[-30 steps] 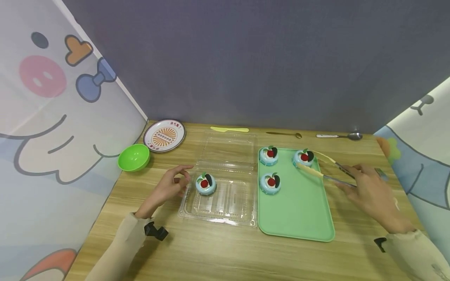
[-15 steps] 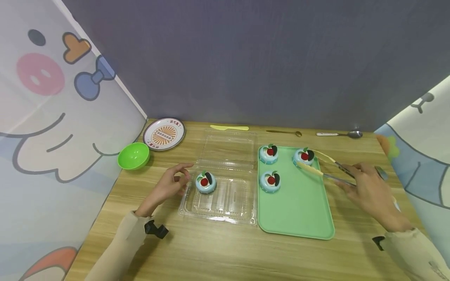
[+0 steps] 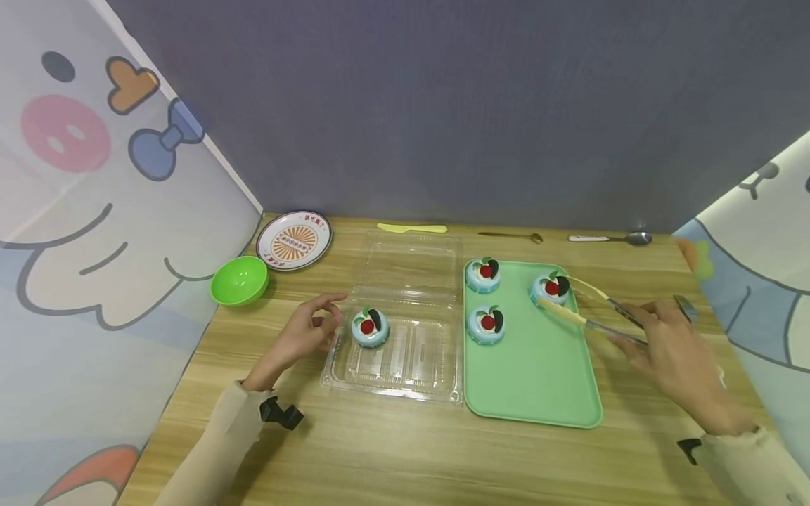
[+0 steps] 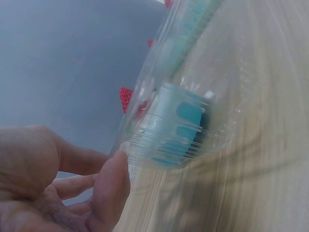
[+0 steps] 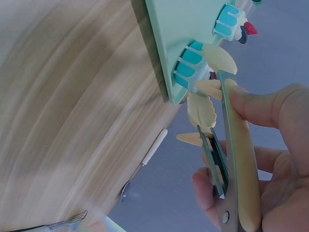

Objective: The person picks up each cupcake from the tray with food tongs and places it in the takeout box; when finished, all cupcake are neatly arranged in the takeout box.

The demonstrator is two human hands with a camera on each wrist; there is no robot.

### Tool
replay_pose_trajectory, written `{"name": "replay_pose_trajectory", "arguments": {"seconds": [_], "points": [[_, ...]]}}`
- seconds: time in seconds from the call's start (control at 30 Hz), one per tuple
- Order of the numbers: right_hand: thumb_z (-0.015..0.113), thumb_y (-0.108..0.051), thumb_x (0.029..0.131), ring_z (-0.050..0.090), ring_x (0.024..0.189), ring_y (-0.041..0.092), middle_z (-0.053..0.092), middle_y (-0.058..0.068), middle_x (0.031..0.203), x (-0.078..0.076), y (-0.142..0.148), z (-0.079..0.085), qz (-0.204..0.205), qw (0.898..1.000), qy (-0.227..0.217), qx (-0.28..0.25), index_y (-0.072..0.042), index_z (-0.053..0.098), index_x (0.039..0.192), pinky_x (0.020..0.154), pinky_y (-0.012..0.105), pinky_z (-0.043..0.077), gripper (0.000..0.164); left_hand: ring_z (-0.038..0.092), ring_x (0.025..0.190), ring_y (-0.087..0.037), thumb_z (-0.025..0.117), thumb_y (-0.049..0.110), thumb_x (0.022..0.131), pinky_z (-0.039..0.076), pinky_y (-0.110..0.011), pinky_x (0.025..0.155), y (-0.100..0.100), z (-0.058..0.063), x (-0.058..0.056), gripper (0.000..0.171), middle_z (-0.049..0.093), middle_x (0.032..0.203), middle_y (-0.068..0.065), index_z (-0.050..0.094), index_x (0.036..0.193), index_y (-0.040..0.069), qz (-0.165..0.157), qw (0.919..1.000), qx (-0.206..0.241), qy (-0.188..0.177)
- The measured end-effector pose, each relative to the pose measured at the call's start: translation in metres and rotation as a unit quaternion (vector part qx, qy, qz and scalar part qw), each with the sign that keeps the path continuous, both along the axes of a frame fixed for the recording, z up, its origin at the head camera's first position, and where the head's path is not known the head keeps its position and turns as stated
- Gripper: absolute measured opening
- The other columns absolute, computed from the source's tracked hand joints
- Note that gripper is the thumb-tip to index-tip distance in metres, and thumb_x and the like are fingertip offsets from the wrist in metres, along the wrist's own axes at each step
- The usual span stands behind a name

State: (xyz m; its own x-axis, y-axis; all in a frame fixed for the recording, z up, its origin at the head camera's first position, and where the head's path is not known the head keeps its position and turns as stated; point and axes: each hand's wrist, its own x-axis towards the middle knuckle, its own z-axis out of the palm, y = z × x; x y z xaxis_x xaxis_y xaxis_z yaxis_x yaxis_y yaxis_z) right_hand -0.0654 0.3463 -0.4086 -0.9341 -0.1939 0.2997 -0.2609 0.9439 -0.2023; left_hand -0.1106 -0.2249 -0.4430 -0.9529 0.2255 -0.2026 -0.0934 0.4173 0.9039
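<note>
My left hand is at the left edge of a clear plastic clamshell box, thumb and forefinger pinching its rim in the left wrist view. Inside the box, at left, sits a blue toy cupcake topped with a red berry. My right hand grips a pair of food tongs with cream tips. The tips straddle another cupcake at the far right corner of the green tray. Two more cupcakes, a far one and a nearer one, stand along the tray's left side.
A green bowl and a patterned plate stand at the back left. Along the back lie a yellow knife, a thin small spoon and a white-handled spoon. A fork lies right of the tray, partly behind my right hand.
My right hand and the tongs have moved slightly right, and the cupcake between the tips has shifted right and a little nearer. My left hand stays in place.
</note>
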Motion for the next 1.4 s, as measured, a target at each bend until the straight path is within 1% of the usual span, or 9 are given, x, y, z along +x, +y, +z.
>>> {"name": "replay_pose_trajectory", "arguments": {"seconds": [0.23,0.4,0.63,0.83,0.97,1.07,1.13,1.27,1.4], "points": [[0.083,-0.027,0.077,0.055,0.075,0.033,0.055,0.023,0.103,0.003,-0.003,-0.002,-0.003,1.000,0.011,0.005,0.004,0.064,0.120,0.044,0.029,0.037,0.056,0.059,0.069,-0.019,0.053,0.006,0.099,0.062,-0.040,0.055,-0.001,-0.002,0.002,0.046,0.051,0.115,-0.021,0.045,0.145,0.009,-0.003,1.0000,-0.003,0.002],[0.082,-0.024,0.077,0.053,0.081,0.035,0.056,0.023,0.107,0.005,-0.008,0.004,0.000,1.000,0.029,0.008,0.002,0.061,0.125,0.044,0.030,0.037,0.058,0.060,0.070,-0.020,0.053,0.006,0.100,0.062,-0.043,0.056,-0.002,-0.003,0.003,0.046,0.051,0.115,-0.021,0.045,0.145,0.008,-0.002,1.0000,-0.003,0.000],[0.083,-0.019,0.073,0.053,0.089,0.036,0.057,0.020,0.111,0.007,-0.026,0.024,0.013,0.998,0.069,0.006,-0.004,0.061,0.127,0.047,0.045,0.044,0.060,0.061,0.072,-0.027,0.054,0.008,0.100,0.062,-0.044,0.056,-0.001,-0.004,0.003,0.045,0.052,0.115,-0.022,0.046,0.144,0.009,0.002,1.0000,0.002,0.000],[0.085,-0.022,0.070,0.055,0.084,0.030,0.059,0.014,0.108,0.011,-0.055,0.044,0.032,0.996,0.088,0.005,-0.010,0.063,0.129,0.044,0.034,0.040,0.064,0.061,0.072,-0.026,0.054,0.008,0.100,0.062,-0.043,0.056,-0.001,-0.003,0.004,0.045,0.052,0.115,-0.022,0.046,0.144,0.010,0.001,1.0000,-0.002,0.004],[0.076,-0.042,0.082,0.056,0.086,0.028,0.060,0.012,0.107,0.008,-0.076,0.050,0.079,0.991,0.109,0.003,-0.010,0.063,0.129,0.047,0.036,0.045,0.059,0.061,0.072,-0.029,0.054,0.008,0.099,0.062,-0.043,0.056,-0.001,-0.002,0.002,0.045,0.052,0.114,-0.021,0.046,0.144,0.010,0.002,1.0000,0.000,0.004],[0.061,-0.056,0.090,0.056,0.086,0.024,0.060,0.010,0.108,0.007,-0.092,0.052,0.112,0.988,0.105,0.003,-0.010,0.063,0.129,0.047,0.028,0.043,0.060,0.061,0.072,-0.030,0.054,0.008,0.100,0.062,-0.045,0.057,0.000,-0.001,0.001,0.045,0.052,0.114,-0.021,0.046,0.144,0.010,0.001,1.0000,0.000,0.004],[0.062,-0.055,0.090,0.055,0.083,0.020,0.059,0.008,0.109,0.007,-0.103,0.053,0.128,0.987,0.093,0.009,-0.011,0.063,0.129,0.046,0.023,0.040,0.059,0.061,0.072,-0.029,0.054,0.008,0.100,0.062,-0.047,0.057,0.000,-0.002,0.001,0.045,0.052,0.114,-0.021,0.046,0.144,0.010,0.001,1.0000,-0.001,0.004],[0.080,-0.037,0.078,0.049,0.076,0.013,0.058,0.005,0.110,0.008,-0.124,0.051,0.151,0.986,0.062,0.028,-0.013,0.063,0.130,0.044,0.015,0.032,0.060,0.060,0.071,-0.026,0.054,0.006,0.099,0.062,-0.045,0.057,-0.001,-0.003,-0.001,0.046,0.052,0.113,-0.020,0.046,0.144,0.010,0.002,1.0000,-0.002,0.004],[0.082,-0.037,0.078,0.049,0.076,0.010,0.058,0.001,0.110,0.008,-0.142,0.048,0.177,0.982,0.048,0.035,-0.015,0.064,0.128,0.043,0.012,0.030,0.058,0.060,0.068,-0.023,0.053,0.005,0.099,0.062,-0.039,0.054,-0.002,-0.004,-0.001,0.046,0.052,0.112,-0.020,0.045,0.144,0.008,-0.003,0.9999,-0.001,0.010]]}}
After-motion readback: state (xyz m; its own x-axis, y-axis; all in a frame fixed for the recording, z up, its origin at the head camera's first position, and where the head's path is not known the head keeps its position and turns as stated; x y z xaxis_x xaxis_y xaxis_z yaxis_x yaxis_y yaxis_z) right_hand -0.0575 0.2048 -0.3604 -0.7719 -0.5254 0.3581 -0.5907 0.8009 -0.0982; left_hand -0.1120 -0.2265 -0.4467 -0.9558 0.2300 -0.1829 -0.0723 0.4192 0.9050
